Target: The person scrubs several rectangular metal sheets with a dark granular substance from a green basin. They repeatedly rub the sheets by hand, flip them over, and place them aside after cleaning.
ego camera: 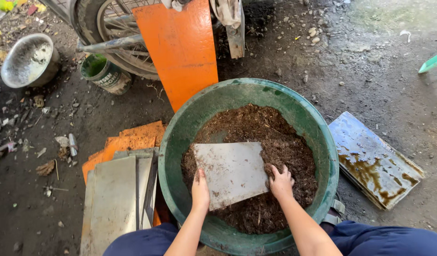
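While the left hand (200, 188) is gripping the near edge of a flat grey metal sheet (230, 173), the right hand (280, 182) is closing its fingers on the sheet's right edge. This sheet is lying on brown fibrous material (275, 137) inside a green basin (180, 128). Similar sheets (115, 199) are stacked just beside the basin.
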`<state>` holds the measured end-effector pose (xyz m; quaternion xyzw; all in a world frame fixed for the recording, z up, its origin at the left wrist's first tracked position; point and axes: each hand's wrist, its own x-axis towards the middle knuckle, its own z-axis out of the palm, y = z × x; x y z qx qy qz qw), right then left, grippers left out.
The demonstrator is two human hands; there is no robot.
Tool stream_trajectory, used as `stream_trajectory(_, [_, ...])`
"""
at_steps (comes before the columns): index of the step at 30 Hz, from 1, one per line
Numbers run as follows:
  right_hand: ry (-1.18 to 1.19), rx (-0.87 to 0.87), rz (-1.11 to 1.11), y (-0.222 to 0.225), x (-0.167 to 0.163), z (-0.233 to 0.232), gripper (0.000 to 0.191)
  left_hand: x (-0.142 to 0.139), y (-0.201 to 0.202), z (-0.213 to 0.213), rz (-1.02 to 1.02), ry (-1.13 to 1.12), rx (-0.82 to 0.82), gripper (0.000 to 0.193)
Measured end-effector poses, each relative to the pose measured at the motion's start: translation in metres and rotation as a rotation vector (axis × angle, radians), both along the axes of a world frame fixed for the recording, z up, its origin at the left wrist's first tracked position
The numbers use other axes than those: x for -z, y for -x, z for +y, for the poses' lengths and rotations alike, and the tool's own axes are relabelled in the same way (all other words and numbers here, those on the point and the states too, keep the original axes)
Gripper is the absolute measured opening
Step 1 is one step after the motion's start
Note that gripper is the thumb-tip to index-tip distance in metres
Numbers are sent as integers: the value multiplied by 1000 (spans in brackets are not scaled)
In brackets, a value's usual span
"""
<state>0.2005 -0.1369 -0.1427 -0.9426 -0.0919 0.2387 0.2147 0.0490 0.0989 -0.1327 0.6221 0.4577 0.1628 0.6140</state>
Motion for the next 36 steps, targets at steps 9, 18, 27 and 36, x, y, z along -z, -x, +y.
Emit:
stream_trajectory(9, [-959, 152, -39, 84, -53, 69, 67, -47, -30, -14, -85, 332, -142, 77])
stream_trajectory(18, [-966, 63, -33, -15, -117, 160, 59, -75, -53, -51, -153, 404, 82, 61])
stream_trajectory(27, [-970, 98, 56, -50, -99, 116, 70, -34, -77, -75, -277, 532, 123, 58])
stream_trajectory(36, [-971, 202, 360, -25, -133, 52, 77, -69, -73, -77, -258, 512, 286, 50])
